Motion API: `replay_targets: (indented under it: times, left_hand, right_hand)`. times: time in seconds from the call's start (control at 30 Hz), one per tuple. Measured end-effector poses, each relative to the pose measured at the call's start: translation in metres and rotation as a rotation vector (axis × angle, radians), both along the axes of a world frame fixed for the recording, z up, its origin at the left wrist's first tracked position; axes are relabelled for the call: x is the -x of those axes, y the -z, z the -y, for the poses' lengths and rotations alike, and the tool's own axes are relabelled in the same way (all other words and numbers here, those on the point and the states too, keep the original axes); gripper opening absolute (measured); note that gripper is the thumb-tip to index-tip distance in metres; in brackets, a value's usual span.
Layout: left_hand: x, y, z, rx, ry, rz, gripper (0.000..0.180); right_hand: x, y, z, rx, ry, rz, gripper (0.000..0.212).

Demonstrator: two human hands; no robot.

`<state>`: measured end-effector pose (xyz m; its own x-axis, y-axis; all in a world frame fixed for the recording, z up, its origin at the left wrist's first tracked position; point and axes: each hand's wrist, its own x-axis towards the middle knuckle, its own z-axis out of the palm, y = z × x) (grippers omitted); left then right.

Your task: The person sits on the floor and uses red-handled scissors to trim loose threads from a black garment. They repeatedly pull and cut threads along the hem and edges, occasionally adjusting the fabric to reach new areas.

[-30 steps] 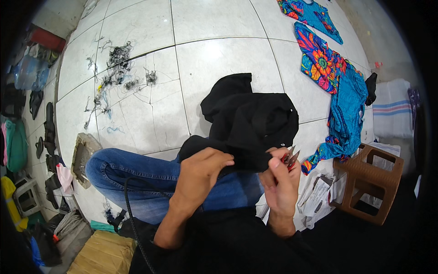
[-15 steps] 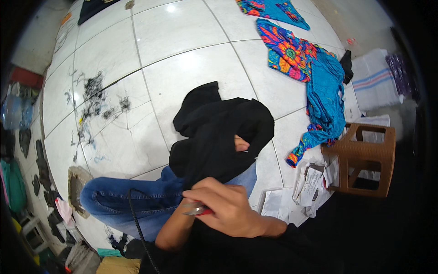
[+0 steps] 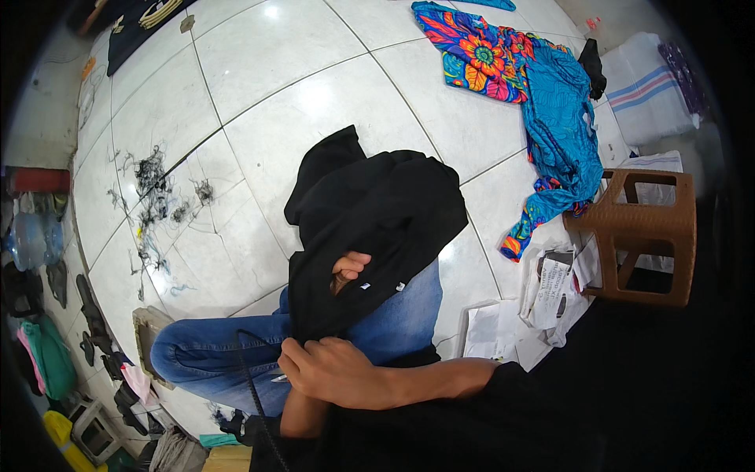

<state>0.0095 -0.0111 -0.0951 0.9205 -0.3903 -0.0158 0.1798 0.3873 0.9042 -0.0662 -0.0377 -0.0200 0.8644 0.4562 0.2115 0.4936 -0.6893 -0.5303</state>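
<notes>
A black garment point(image 3: 377, 208) lies bunched over my lap, on my blue jeans point(image 3: 212, 346). My left forearm runs up beneath the cloth. Bunched fingertips of my left hand point(image 3: 351, 268) show through an opening in it; the rest of that hand is hidden. Below the opening, my right hand point(image 3: 330, 373) pinches the garment's near edge. A small metal tip of the thread snips point(image 3: 280, 379) sticks out beside this hand, and their handle is hidden. Two small white tags point(image 3: 400, 287) show on the black cloth.
Black thread scraps point(image 3: 153, 185) litter the white tiles at left. A turquoise flowered garment point(image 3: 554, 102) lies at right by a brown plastic stool point(image 3: 637, 228). White papers point(image 3: 491, 330) rest near my right arm. A dark cord point(image 3: 250, 377) crosses my leg.
My right hand has moved left and down to the garment's edge; the snips' red handle no longer shows. My left fingers have shifted left and down with the opening, and show more.
</notes>
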Motion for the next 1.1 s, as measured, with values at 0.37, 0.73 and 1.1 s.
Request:
replay_targets:
  times: [0.37, 0.73, 1.1]
  left_hand:
    - [0.011, 0.007, -0.011, -0.01, -0.086, 0.042, 0.014]
    - [0.002, -0.014, -0.011, -0.45, -0.102, 0.495, 0.013]
    - [-0.013, -0.049, -0.023, -0.606, -0.013, 0.603, 0.033]
  right_hand:
    - [0.051, 0.008, 0.043, -0.232, 0.024, 0.072, 0.034]
    - [-0.021, -0.016, 0.117, -0.391, 0.623, 0.069, 0.025]
    - [-0.051, -0.025, 0.136, -0.107, 0.141, -0.046, 0.038]
